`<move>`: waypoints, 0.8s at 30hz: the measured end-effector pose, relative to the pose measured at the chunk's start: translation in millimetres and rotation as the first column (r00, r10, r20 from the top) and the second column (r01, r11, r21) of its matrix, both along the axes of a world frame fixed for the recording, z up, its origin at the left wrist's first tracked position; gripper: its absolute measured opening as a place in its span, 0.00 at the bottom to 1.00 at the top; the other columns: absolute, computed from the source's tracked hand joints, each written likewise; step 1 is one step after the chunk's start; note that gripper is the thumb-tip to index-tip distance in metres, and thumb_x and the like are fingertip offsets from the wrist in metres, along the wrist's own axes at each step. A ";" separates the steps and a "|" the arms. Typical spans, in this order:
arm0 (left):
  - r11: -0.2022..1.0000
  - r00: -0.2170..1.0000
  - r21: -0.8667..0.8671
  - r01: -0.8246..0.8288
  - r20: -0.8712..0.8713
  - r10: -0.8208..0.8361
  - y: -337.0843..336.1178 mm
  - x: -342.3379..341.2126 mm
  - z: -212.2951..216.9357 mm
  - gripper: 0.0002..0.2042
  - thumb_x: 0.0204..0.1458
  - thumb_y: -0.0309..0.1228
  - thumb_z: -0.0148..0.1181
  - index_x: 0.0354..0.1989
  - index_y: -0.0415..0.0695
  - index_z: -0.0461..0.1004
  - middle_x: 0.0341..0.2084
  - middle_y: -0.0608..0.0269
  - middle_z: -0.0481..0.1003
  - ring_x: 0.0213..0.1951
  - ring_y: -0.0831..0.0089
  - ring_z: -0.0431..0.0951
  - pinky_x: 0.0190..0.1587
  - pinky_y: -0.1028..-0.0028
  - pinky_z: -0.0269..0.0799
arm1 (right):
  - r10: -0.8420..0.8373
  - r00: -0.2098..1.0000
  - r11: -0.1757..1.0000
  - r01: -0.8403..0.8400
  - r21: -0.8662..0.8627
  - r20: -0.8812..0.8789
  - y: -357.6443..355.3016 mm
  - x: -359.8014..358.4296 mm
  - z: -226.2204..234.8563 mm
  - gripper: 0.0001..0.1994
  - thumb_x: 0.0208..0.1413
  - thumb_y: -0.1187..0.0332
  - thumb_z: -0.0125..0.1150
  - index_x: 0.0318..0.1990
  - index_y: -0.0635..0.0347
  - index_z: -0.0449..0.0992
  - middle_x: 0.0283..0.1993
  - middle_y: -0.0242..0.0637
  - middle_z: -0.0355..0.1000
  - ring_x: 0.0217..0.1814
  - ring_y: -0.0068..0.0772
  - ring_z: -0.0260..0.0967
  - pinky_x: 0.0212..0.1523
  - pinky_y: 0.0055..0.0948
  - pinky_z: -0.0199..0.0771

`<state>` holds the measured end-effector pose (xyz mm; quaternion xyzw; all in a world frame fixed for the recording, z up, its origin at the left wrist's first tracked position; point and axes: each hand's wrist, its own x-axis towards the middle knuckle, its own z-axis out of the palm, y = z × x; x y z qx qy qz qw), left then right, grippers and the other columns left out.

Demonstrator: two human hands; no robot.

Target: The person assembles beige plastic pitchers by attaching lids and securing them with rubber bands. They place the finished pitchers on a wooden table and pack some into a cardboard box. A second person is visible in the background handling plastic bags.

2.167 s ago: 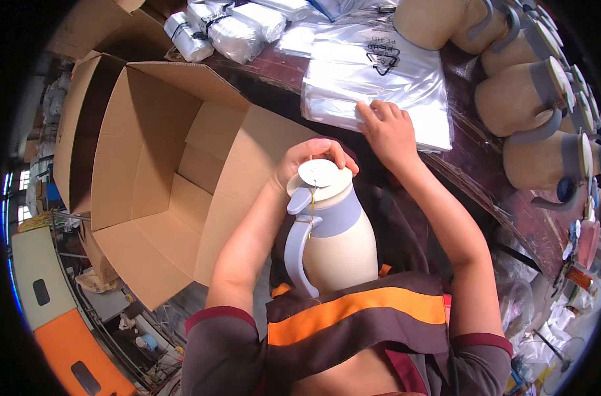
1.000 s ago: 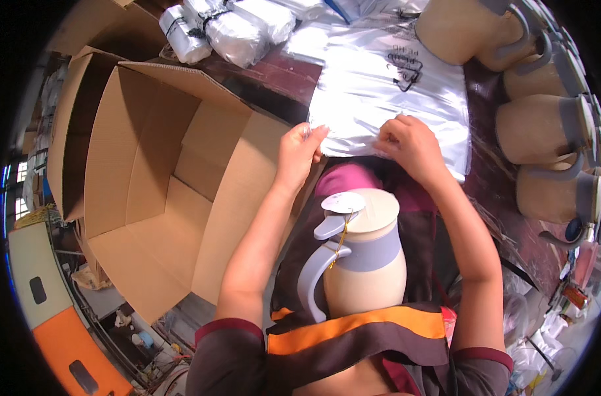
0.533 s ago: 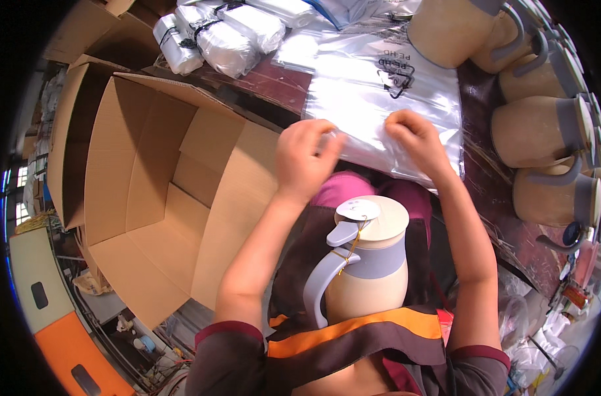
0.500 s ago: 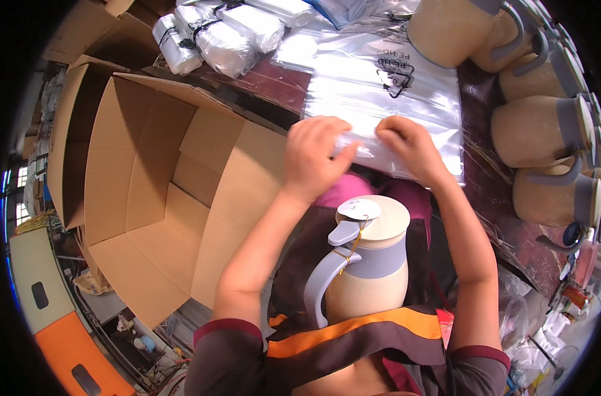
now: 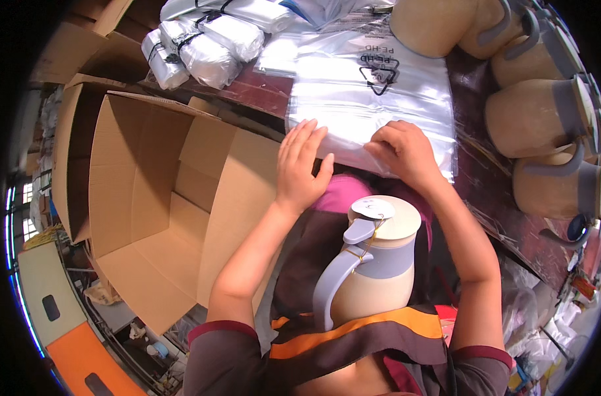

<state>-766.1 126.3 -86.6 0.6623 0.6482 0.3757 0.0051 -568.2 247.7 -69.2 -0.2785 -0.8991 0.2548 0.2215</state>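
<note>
A stack of clear plastic bags with black print lies flat at the table's near edge. My left hand, fingers stretched out, rests at the near left corner of the top bag. On the near edge, farther right, my right hand is closed, its thumb and fingers pinched on the bag film. Between my forearms a cream jug with a grey collar and handle stands upright in my lap, against my apron. From its lid hangs a white round tag on a gold cord.
An open cardboard box stands tilted at my left. Several rolled bundles of plastic bags lie at the back left of the table. Cream jugs line the right side, some on their sides. Orange and pale panels stand lower left.
My left hand has opened out and shifted slightly left. My right hand still pinches near the bag's edge, fingers curled. The whole view has shifted a little.
</note>
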 end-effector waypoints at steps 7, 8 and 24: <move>0.986 0.984 -0.036 0.160 -0.070 -0.162 6.5 21.0 18.8 0.14 0.45 0.29 0.62 0.42 0.42 0.76 0.44 0.58 0.76 0.50 0.60 0.74 0.55 0.61 0.64 | -0.575 0.720 0.534 -0.030 -0.845 -0.389 30.1 20.5 -11.3 0.12 0.62 0.64 0.50 0.31 0.60 0.74 0.28 0.25 0.68 0.30 0.17 0.62 0.32 0.21 0.63; 0.985 0.986 -0.086 0.150 -0.066 -0.156 11.5 22.1 17.3 0.15 0.45 0.30 0.63 0.42 0.42 0.75 0.44 0.58 0.76 0.49 0.59 0.74 0.55 0.61 0.65 | -0.728 0.528 0.426 -0.150 -0.892 -0.436 35.7 18.0 0.2 0.10 0.61 0.65 0.51 0.32 0.58 0.75 0.30 0.23 0.68 0.30 0.14 0.60 0.33 0.17 0.61; 0.980 0.686 0.104 0.168 0.702 -0.192 57.6 66.3 22.7 0.11 0.54 0.27 0.59 0.44 0.38 0.70 0.42 0.58 0.74 0.46 0.72 0.72 0.47 0.72 0.69 | -0.642 0.586 0.420 -0.271 -0.866 -0.494 -25.8 -7.1 -2.1 0.11 0.62 0.64 0.54 0.41 0.63 0.74 0.37 0.28 0.72 0.39 0.18 0.66 0.41 0.19 0.65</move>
